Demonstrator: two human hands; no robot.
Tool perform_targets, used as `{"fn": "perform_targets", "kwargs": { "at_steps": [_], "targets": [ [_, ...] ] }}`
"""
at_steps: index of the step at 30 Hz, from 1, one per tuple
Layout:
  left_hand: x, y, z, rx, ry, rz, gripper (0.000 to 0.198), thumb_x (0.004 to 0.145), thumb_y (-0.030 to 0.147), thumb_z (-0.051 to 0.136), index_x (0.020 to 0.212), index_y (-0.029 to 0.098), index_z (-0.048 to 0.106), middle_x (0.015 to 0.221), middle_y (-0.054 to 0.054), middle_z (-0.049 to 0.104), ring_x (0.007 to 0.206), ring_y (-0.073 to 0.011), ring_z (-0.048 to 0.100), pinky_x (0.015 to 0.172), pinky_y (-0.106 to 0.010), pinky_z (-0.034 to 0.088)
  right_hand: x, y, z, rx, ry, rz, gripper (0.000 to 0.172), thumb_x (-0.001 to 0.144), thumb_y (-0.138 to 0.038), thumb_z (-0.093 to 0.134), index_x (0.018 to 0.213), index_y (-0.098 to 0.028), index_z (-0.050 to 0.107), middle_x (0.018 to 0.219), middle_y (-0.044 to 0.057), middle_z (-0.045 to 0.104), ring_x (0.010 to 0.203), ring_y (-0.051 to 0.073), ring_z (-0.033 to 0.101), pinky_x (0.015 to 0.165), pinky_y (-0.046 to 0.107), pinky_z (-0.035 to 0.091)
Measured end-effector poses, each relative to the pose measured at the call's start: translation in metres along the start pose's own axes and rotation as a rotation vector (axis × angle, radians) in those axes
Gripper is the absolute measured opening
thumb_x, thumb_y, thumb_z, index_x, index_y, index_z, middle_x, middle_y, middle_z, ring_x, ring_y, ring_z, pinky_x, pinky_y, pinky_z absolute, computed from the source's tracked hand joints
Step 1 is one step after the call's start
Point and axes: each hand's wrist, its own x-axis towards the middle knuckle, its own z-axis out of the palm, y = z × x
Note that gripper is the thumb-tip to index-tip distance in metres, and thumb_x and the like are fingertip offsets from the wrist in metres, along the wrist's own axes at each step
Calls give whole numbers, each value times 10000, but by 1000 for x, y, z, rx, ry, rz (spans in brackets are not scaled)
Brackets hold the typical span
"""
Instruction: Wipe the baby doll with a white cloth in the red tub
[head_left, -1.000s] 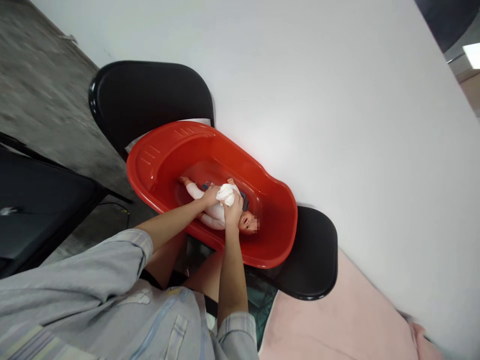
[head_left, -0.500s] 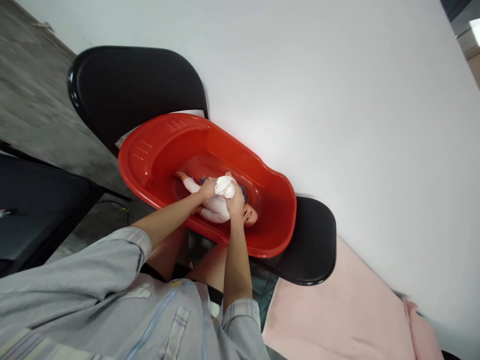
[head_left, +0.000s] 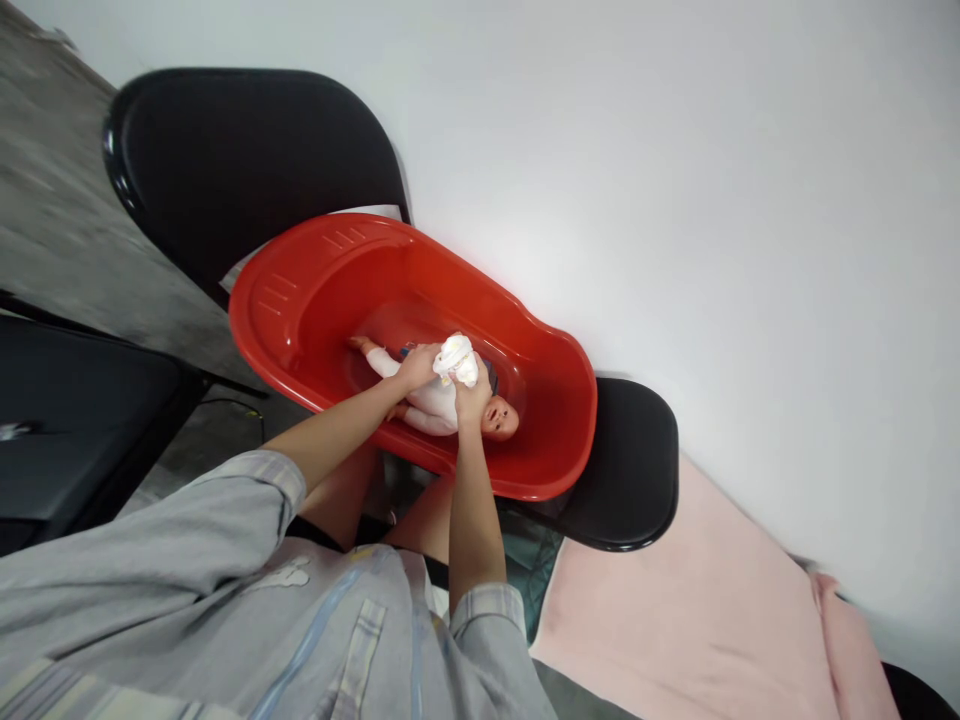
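A baby doll [head_left: 439, 403] in white clothing lies in a red baby bathtub [head_left: 555, 400], its head toward the right end and its feet toward the left. Above the doll's body, a crumpled white cloth [head_left: 456, 358] is bunched between my two hands. My left hand [head_left: 420, 366] grips its left side with fingers closed. On the other side, my right hand [head_left: 472, 393] is closed round the cloth beside the doll's head. Part of something dark and patterned shows under the doll; my hands hide most of it.
The tub rests across two black chairs, a larger seat [head_left: 255, 160] at the left and a smaller one [head_left: 630, 465] at the right. A white wall [head_left: 675, 200] rises behind. Pink fabric [head_left: 675, 610] covers a surface at lower right. Another black chair [head_left: 75, 410] stands at far left.
The white cloth has turned and changed shape slightly between my hands, which stay close together over the doll. The whole view has shifted a little.
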Motion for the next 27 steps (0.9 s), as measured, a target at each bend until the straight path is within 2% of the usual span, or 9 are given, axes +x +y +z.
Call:
{"fn": "perform_targets", "kwargs": {
  "at_steps": [3,6,13,18,22,24,27],
  "targets": [
    [2,-7,4,40,-37,26,294,903,201,679,1158,65,735,1127,-140,751,1013,-243,638,970,-356,443,-2,4,9,53,98,92,544,801,-179,783,1327,-71,696,1299,166,763,1144,259,742,1032,341,581],
    [2,-10,5,35,-33,45,341,903,222,676,1197,58,729,1147,-151,748,1044,-253,641,976,-357,442,-4,5,12,60,132,124,450,805,-188,789,1235,-73,724,1215,159,790,1078,255,756,990,331,590],
    [-3,1,-5,97,-67,40,376,918,237,672,1262,87,703,1226,-164,737,1088,-301,639,992,-389,451,-6,5,4,1,135,121,434,801,-207,800,1216,-103,733,1221,141,794,1099,256,756,1022,333,579],
    [-5,5,-10,105,-22,-21,352,973,257,657,1292,112,692,1099,-115,739,1059,-287,655,994,-377,461,-5,0,-6,10,110,128,466,871,-237,717,1297,-52,686,1308,200,754,1209,277,735,1092,373,557],
    [1,1,-9,13,42,-31,382,930,300,748,1247,92,703,1181,-127,732,1089,-294,654,1029,-403,475,-4,2,-18,93,84,87,487,923,-265,655,1371,-76,652,1340,179,744,1215,260,732,1093,398,566],
    [5,-1,-8,-88,97,-119,404,899,322,799,1211,82,702,1215,-135,721,1074,-275,653,1003,-394,507,-4,10,-27,98,46,136,508,925,-258,661,1393,-63,637,1354,185,735,1195,249,736,1074,386,578],
    [10,-4,-10,-235,166,-269,401,982,336,722,1273,66,663,1182,-115,711,1056,-218,630,953,-373,534,-9,30,-40,-12,-107,174,489,914,-210,672,1372,-38,656,1301,188,756,1145,234,743,1018,347,594]
  ]
}}
